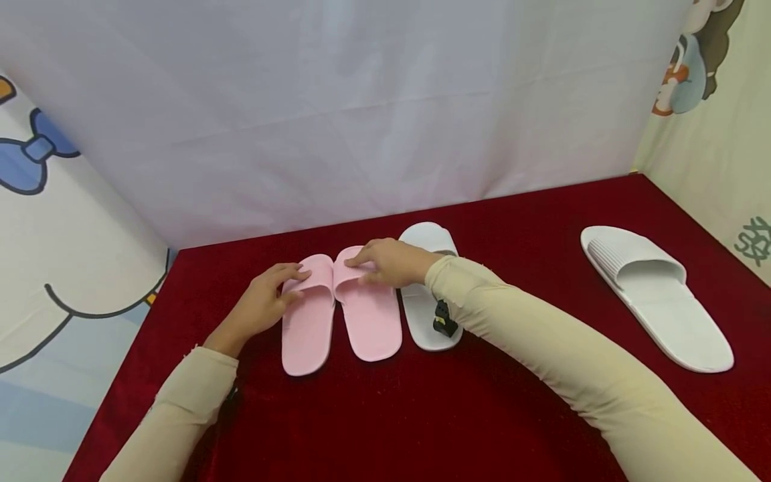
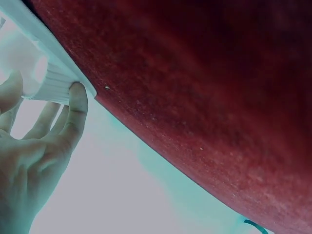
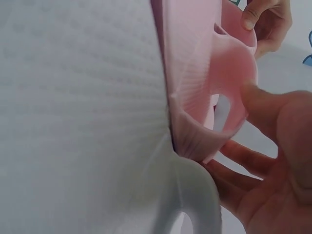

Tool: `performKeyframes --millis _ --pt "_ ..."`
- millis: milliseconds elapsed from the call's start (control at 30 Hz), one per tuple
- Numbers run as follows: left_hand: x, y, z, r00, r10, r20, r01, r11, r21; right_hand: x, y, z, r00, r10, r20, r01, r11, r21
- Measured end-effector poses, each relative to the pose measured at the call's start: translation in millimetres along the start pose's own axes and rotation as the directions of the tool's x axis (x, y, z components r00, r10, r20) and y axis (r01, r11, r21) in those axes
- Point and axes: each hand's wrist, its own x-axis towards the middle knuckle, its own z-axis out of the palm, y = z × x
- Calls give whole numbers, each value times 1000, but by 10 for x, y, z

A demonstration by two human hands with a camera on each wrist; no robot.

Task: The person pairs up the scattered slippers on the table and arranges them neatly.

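Two pink slippers lie side by side on dark red cloth, toes toward the back, straps nearly touching. My left hand [image 1: 265, 301] grips the strap of the left pink slipper [image 1: 307, 335] from its outer side; in the left wrist view its fingertips meet the ribbed strap [image 2: 56, 85], which looks pale there. The right pink slipper [image 1: 373, 328] is held at its strap by my right hand [image 1: 391, 261], thumb on top and fingers along the side in the right wrist view. Just right of it lies a white slipper [image 1: 421, 321], partly covered by my right hand and forearm.
Another white slipper [image 1: 668, 314] lies apart at the right, its toe toward the back left. A pale curtain [image 1: 337, 134] rises behind the red cloth [image 1: 385, 422]. Printed panels with cartoon figures flank it on both sides. A small black device [image 1: 444, 320] hangs under my right wrist.
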Motion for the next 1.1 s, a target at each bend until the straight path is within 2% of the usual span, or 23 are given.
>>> performKeyframes --millis 133,233,400,633,800,900,967,1033,1100 --pt "9 7 17 1000 3 -2 -3 1000 3 -77 23 -29 999 -23 38 24 999 -37" --pt "7 12 25 1000 4 -3 -4 1000 4 -203 60 -62 998 -54 35 56 997 -53" --pt "17 -1 43 1000 0 7 0 1000 4 -534 204 -117 994 -88 -63 84 994 -74" --pt "2 -14 31 1000 -8 20 7 1000 21 -1121 454 -172 972 -120 -204 103 990 -92" --pt "-24 17 -8 999 5 51 -7 999 45 -1480 574 -189 960 -120 -251 95 989 -110" --pt "-55 84 -55 997 19 69 -26 994 102 -1679 616 -214 966 -81 -244 55 992 -111" --pt "-89 178 -93 998 32 57 -41 988 151 -1800 637 -230 969 -55 -240 30 994 -108" --pt "-113 321 -114 998 61 30 -66 980 190 -1915 661 -240 968 -45 -246 17 993 -113" --pt "-109 491 -91 993 117 -7 -113 974 195 -2016 689 -254 966 -38 -257 9 994 -111"
